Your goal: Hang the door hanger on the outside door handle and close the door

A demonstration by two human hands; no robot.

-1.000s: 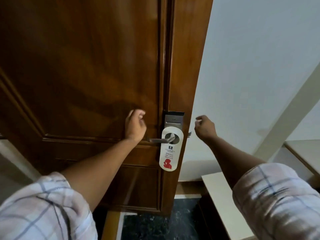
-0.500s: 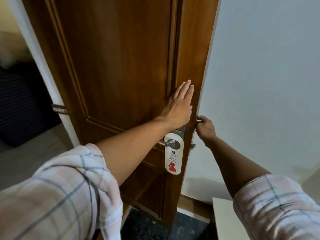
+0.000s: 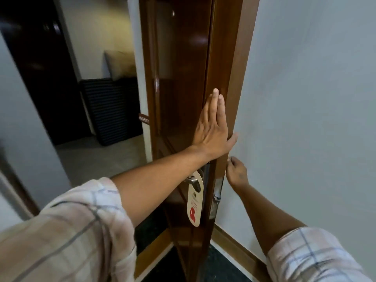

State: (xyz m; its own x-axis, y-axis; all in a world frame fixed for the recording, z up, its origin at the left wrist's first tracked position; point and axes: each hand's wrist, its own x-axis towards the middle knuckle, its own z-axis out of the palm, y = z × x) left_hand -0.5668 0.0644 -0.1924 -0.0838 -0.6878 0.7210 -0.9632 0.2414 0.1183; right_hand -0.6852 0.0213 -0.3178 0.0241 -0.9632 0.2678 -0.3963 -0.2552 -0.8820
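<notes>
While the wooden door stands ajar, the left hand is laid flat against its face near the free edge, fingers pressed together and thumb hooked around that edge. The right hand is curled loosely just beside the door's edge; whether anything is pinched cannot be told. The door hanger is hung on the metal handle, below the left wrist.

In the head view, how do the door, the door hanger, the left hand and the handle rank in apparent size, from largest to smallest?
1. door
2. left hand and door hanger: they look about alike, so I do not rank them.
3. handle, mostly hidden by the hanger.
</notes>
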